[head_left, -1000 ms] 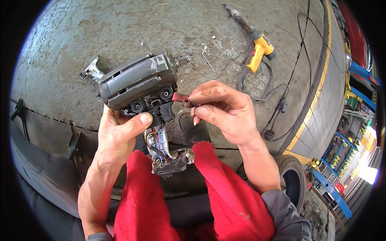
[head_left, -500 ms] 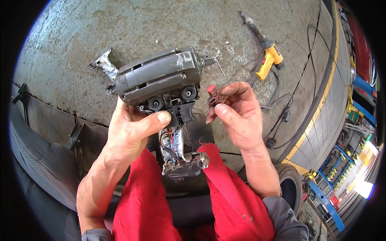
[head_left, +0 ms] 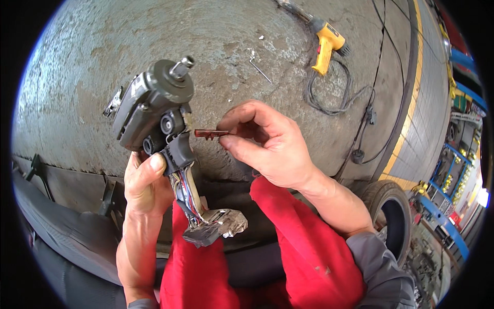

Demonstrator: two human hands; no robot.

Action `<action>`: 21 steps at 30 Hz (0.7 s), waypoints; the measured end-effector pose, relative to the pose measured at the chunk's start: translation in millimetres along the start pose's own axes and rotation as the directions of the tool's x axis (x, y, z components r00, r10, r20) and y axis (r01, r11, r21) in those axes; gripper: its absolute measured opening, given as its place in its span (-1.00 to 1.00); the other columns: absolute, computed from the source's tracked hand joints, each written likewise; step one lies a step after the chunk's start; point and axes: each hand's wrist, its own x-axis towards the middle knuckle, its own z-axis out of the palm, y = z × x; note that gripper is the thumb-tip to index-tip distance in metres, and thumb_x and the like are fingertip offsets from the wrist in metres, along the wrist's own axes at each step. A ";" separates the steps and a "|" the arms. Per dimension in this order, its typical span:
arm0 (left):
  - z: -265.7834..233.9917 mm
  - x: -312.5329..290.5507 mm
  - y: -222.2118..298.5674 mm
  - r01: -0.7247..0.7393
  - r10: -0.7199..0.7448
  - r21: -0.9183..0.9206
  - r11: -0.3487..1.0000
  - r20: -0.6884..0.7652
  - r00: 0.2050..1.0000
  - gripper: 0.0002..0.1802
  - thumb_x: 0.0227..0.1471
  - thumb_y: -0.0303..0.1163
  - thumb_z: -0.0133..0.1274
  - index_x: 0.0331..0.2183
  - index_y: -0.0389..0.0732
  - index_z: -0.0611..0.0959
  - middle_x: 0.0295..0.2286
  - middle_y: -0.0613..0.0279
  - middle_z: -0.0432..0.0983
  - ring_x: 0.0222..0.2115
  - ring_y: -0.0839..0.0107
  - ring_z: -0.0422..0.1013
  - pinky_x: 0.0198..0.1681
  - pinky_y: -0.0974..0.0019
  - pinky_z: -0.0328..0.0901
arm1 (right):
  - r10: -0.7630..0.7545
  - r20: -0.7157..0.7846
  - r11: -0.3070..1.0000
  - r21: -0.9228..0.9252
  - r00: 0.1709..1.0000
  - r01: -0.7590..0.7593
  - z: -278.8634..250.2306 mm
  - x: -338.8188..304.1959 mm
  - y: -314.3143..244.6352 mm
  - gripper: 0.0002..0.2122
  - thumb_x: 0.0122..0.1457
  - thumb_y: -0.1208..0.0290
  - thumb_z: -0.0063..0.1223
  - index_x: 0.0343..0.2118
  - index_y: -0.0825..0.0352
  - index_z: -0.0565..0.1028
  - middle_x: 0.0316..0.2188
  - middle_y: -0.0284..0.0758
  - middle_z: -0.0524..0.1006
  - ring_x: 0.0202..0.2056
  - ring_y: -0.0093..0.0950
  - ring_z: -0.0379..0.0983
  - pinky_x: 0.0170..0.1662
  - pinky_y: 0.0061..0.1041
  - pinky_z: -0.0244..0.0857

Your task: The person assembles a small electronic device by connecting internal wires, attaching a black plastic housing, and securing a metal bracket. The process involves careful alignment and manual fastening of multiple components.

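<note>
A partly opened cordless impact wrench (head_left: 160, 85), dark grey with a square drive tip pointing up and away, is held by my left hand (head_left: 144, 188). Its thumb presses beside the black trigger switch (head_left: 179, 153). Below that, coloured wires (head_left: 185, 188) lie bare in the open handle, down to a worn battery base (head_left: 218, 225). Between thumb and fingers of my right hand (head_left: 272, 147) is a small red-brown plastic part (head_left: 207, 133), level and notched underneath. Its free end points at the wrench, close to the area above the trigger; whether they touch I cannot tell.
On the stained concrete floor (head_left: 221, 56) lie a yellow heat gun (head_left: 329, 44) with its cable (head_left: 337, 112) and a thin L-shaped key (head_left: 260, 71). A pale metal piece (head_left: 113, 103) shows behind the wrench. At right stands a tyre (head_left: 383, 203); at left, a dark seat (head_left: 62, 211).
My left hand has turned the wrench so its drive tip points away from me. My right hand has moved left and lower, and the red-brown part now lies level, toward the wrench.
</note>
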 end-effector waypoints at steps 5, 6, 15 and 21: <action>-12.0 -2.1 -5.7 0.006 -0.007 0.022 1.000 0.015 1.000 -0.14 0.04 -0.15 0.39 0.20 -0.41 0.38 -0.16 -0.04 0.56 -0.34 0.31 0.60 -0.34 0.36 0.56 | -0.198 0.031 0.967 -0.156 0.980 0.200 -2.3 -0.2 -4.8 -0.81 0.16 0.63 0.28 -0.17 0.32 0.61 -0.28 -0.36 0.55 -0.27 -0.50 0.56 -0.16 -0.50 0.46; -16.4 -2.9 -5.2 0.028 -0.029 0.008 1.000 0.038 0.999 -0.15 0.07 -0.17 0.37 0.20 -0.44 0.35 -0.14 -0.05 0.53 -0.31 0.30 0.60 -0.29 0.34 0.61 | -0.202 0.032 0.964 -0.170 0.979 0.205 -2.6 -1.0 -7.4 -0.81 0.16 0.64 0.28 -0.17 0.31 0.61 -0.27 -0.36 0.55 -0.26 -0.49 0.56 -0.15 -0.49 0.47; -13.0 -1.1 -8.2 0.007 -0.007 -0.021 1.000 -0.002 1.000 -0.15 0.10 -0.21 0.34 0.22 -0.48 0.32 -0.12 -0.07 0.53 -0.28 0.26 0.64 -0.23 0.31 0.66 | -0.289 0.053 0.910 -0.295 0.956 0.291 -6.0 -3.2 -12.8 -0.80 0.16 0.63 0.32 -0.15 0.31 0.65 -0.18 -0.32 0.56 -0.13 -0.45 0.56 -0.09 -0.49 0.46; -18.2 -0.8 -7.3 0.030 -0.030 0.012 0.999 0.032 0.999 -0.14 0.07 -0.15 0.37 0.20 -0.46 0.37 -0.16 -0.04 0.57 -0.31 0.27 0.63 -0.25 0.35 0.60 | -0.240 0.030 0.937 -0.256 0.970 0.239 -5.6 -3.4 -14.3 -0.78 0.18 0.61 0.32 -0.10 0.31 0.64 -0.17 -0.34 0.56 -0.15 -0.50 0.55 -0.10 -0.50 0.46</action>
